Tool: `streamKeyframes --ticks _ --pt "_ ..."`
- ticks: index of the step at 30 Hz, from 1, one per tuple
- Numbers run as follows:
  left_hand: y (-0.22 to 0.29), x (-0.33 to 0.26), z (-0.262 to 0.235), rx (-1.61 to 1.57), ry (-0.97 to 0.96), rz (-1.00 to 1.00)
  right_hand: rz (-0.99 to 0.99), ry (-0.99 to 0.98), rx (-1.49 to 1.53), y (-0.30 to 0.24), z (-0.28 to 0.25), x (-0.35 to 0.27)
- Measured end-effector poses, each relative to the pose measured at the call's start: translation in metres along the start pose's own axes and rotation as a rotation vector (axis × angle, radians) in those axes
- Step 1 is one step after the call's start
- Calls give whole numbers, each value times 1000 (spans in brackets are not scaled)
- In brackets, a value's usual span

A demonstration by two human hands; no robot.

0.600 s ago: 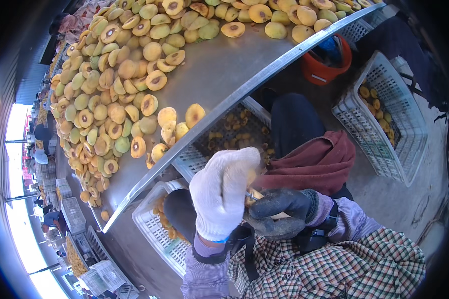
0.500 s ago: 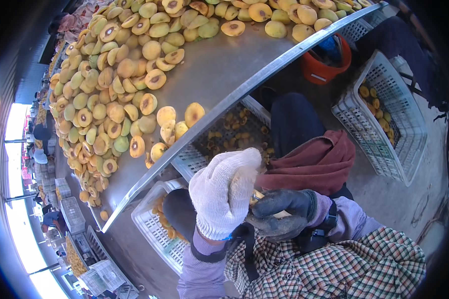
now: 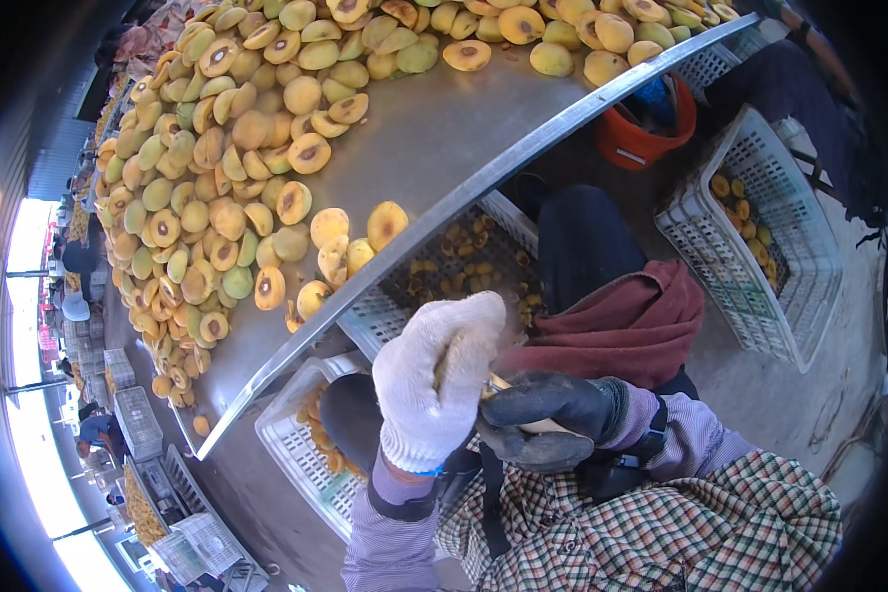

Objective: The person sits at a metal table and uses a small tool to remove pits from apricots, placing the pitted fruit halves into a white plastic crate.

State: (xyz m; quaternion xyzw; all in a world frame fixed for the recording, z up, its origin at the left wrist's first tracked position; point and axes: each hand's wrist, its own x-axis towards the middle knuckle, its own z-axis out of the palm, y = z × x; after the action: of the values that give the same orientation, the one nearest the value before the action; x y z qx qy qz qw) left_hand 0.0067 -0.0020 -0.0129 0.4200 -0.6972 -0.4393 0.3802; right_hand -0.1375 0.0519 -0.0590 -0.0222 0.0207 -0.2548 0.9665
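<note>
My left hand [image 3: 434, 390], in a white glove, is closed around a peach [image 3: 454, 367] held just near of the worktop [image 3: 434, 148] edge, over my lap. My right hand [image 3: 548, 419], in a dark glove, grips what I take to be a small pitting tool [image 3: 508, 390] pressed against the fruit; the view there is poor. I judge I am mid-cut, and next must work the stone free above the white crate [image 3: 385, 316] below, while halved peaches [image 3: 237, 197] crowd the far left.

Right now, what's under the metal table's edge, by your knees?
Under the table edge sits a white crate holding peach pieces. Its far side is hidden by the tabletop, its near side by the left hand.
</note>
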Motion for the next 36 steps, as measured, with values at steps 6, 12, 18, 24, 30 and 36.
streamKeyframes --ticks 6,12,18,24,30,36 --pt "5 9 -9 -71 -174 -318 -9 -49 113 8 -5 5" --pt "5 9 -1 27 -45 -25 35 -189 193 3 -9 2" --pt "7 19 -14 -452 -312 -410 22 60 67 -2 7 0" --pt "4 10 6 20 -42 -70 54 -15 201 4 -5 1" --pt "4 17 2 -365 -146 -458 -18 -59 187 2 -5 1" --pt "-3 10 7 -57 -31 -9 29 -96 223 3 -7 -2"
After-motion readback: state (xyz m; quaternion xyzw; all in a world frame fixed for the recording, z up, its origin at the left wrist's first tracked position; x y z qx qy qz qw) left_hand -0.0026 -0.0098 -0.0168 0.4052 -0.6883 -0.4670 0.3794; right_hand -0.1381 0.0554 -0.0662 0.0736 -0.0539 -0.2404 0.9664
